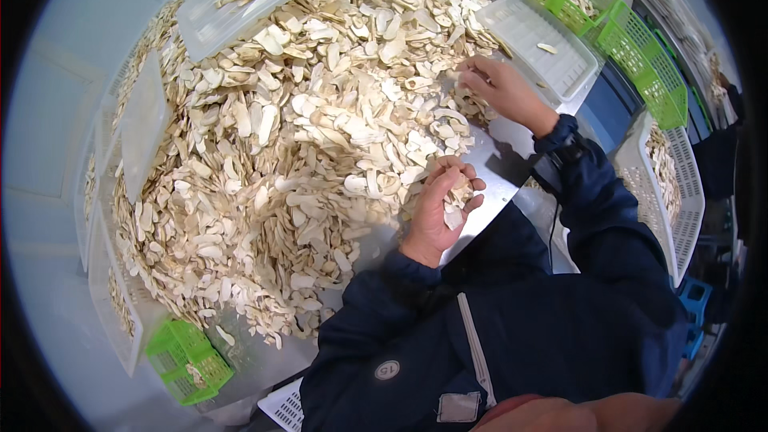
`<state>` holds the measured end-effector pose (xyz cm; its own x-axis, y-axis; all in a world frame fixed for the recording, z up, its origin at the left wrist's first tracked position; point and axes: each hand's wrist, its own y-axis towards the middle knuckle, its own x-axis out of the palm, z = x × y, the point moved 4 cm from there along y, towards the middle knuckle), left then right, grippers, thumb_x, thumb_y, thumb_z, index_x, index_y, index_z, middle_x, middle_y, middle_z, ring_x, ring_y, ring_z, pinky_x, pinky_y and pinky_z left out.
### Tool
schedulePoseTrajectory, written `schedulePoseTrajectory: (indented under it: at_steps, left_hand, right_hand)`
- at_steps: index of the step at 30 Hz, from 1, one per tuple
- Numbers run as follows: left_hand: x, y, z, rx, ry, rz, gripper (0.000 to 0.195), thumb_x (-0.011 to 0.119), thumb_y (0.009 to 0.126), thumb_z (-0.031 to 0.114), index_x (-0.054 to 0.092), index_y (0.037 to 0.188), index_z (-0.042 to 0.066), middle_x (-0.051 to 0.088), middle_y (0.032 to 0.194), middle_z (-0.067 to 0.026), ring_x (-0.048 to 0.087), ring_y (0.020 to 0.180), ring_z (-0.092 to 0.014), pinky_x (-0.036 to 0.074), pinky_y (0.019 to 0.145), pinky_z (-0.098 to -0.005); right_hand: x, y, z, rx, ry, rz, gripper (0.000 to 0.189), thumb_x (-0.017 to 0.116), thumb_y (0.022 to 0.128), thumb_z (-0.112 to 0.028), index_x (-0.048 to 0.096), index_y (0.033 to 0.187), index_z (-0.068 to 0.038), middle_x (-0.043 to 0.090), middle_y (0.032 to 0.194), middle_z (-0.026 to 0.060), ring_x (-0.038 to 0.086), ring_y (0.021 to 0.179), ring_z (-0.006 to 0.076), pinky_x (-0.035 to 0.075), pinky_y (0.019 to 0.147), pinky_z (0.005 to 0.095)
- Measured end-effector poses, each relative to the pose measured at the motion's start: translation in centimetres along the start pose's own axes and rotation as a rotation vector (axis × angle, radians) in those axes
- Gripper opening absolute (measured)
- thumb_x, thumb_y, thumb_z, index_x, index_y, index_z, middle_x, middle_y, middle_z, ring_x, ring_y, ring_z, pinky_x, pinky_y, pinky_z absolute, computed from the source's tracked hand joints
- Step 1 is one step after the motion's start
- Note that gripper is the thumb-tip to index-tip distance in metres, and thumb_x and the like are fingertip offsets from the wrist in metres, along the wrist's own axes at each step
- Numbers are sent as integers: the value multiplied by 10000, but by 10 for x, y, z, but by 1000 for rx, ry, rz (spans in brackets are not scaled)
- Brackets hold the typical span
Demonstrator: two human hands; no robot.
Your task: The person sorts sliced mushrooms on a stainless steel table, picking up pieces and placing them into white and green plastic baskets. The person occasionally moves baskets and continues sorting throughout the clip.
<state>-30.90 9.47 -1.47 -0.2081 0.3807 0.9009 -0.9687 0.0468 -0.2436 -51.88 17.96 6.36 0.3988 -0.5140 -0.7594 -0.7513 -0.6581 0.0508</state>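
A large heap of dried, pale slices, perhaps sliced mushroom or root, covers much of a metal table. My left hand, near the table's edge, is curled palm up around several slices. Farther up, my right hand reaches over the heap's right border with its fingers bent down among slices; whether it grips one cannot be told. Right of that hand lies a shallow white plastic tray with a few slices in it.
Green plastic baskets stand at the upper right and lower left. A white perforated basket of slices is at my right. Another white tray rests on the heap's far side. White crates line the left edge.
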Motion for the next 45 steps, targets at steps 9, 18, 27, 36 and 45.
schedulePoseTrajectory:
  at_steps: [9,18,27,36,45]
  left_hand:
    - [-4,5,-5,-107,-112,-32,384,590,1055,383,592,1334,120,683,1163,-38,686,1098,-207,636,768,-307]
    - [1,-1,-1,20,17,38,216,679,1019,246,610,1198,143,645,971,30,618,830,-91,455,566,-221]
    - [2,0,1,174,135,70,147,689,1019,220,599,1122,165,641,1005,32,590,785,-64,409,547,-212]
    - [-3,1,3,187,28,-23,128,600,1060,211,573,1144,117,613,1001,-34,598,805,-140,426,513,-232]
    - [4,-1,0,18,-23,-74,188,612,1018,240,585,1183,155,605,1024,-52,608,859,-196,493,543,-248]
  right_hand:
    - [23,-94,-41,-230,666,-315,164,658,1038,-205,716,1089,-60,611,1272,112,612,1099,151,535,848,277]
    - [18,-106,-46,-244,514,-22,235,722,988,-285,690,1080,-70,660,1024,69,631,909,139,515,655,303]
    - [23,-126,-58,-193,145,19,264,735,964,-279,658,856,-51,637,744,102,610,637,274,485,605,332]
    - [16,-120,-47,-318,269,-133,227,778,913,-314,713,929,-98,673,798,93,656,746,328,521,667,381]
    - [8,-65,-15,-253,-195,267,254,691,918,-187,716,1161,-115,694,989,135,655,952,362,535,814,455]
